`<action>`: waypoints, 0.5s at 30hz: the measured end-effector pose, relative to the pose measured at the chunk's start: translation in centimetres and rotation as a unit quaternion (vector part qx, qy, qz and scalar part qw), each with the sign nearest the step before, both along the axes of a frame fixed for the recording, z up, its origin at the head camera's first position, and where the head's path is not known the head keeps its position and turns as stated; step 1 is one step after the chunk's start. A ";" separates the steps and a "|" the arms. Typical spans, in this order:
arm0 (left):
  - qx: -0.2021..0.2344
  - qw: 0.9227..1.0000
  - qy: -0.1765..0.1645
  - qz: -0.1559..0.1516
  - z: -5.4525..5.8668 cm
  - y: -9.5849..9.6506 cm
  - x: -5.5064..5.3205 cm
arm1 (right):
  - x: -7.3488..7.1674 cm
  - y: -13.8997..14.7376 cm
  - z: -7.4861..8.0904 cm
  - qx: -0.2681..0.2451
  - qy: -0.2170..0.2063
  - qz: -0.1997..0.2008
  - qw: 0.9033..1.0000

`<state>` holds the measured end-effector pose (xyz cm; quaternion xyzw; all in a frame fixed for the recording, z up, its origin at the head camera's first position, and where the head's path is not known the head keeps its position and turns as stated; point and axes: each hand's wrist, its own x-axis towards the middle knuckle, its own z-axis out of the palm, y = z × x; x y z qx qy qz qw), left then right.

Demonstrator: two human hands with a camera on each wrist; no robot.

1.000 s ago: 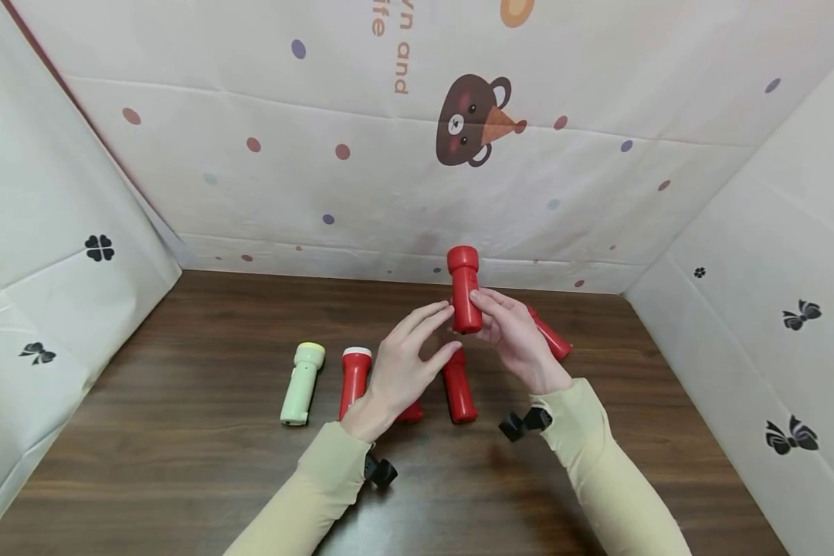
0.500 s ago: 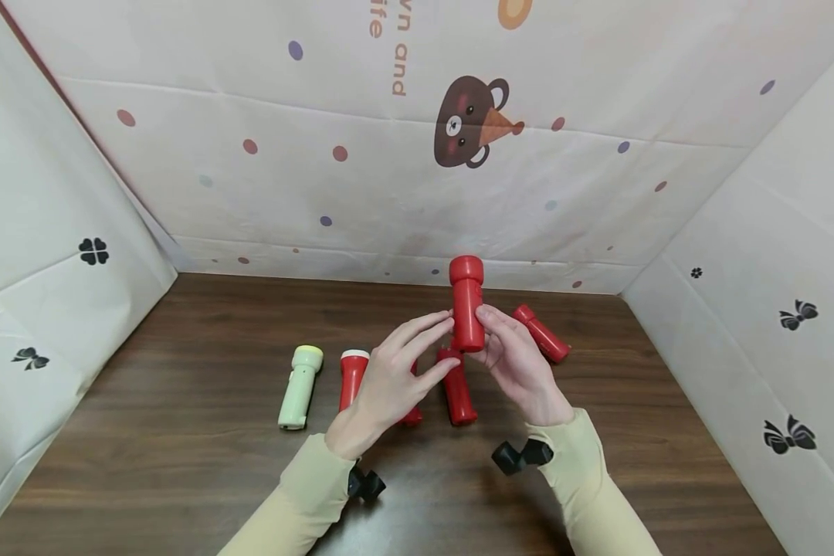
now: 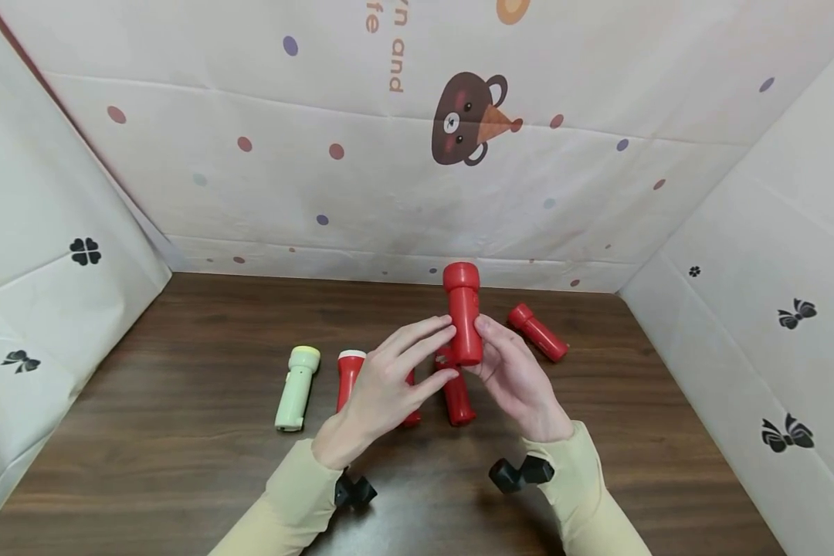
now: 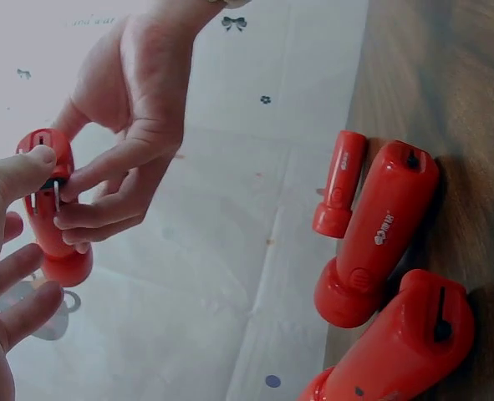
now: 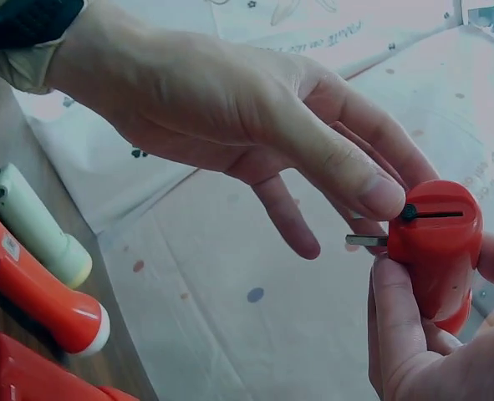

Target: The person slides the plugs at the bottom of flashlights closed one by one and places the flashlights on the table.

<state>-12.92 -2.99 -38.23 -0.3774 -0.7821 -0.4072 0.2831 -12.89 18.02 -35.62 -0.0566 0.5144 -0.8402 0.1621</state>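
A red flashlight (image 3: 463, 309) is held up over the table between both hands, its wide head pointing to the back wall. My right hand (image 3: 517, 371) grips it from the right side. With its thumb on the slotted tail end, my left hand (image 3: 389, 378) holds the other side, fingertips along the barrel. In the right wrist view that thumb sits right beside a small black slider (image 5: 409, 212) in the slot. Metal plug prongs (image 5: 365, 240) stick out of the flashlight's side close to my fingers.
On the wooden table (image 3: 181, 463) lie a light green flashlight (image 3: 296, 390), a red one with a white rim (image 3: 350, 377), and more red ones: one mostly behind my left hand, one (image 3: 459, 400) below the held flashlight, a smaller one (image 3: 538, 332) at the back right. Printed sheets form the walls.
Both hands have brought the red flashlight down and a little closer to the body. The smaller flashlight at the back right, partly covered earlier, now shows fully.
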 end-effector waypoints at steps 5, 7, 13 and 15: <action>-0.004 1.000 0.009 -0.009 0.2 -0.4 0.1 | 0.2 0.0 -0.3 -0.032 -0.001 0.040 0.999; -0.012 1.000 0.015 -0.013 0.2 -0.5 0.1 | 0.2 0.1 -0.4 -0.046 0.005 0.051 0.998; -0.024 0.999 0.034 -0.021 0.4 -0.5 0.1 | 0.2 0.1 -0.5 -0.061 0.026 0.062 0.996; -0.026 0.999 0.036 -0.022 0.5 -0.5 0.1 | 0.3 0.1 -0.5 -0.065 0.028 0.066 0.995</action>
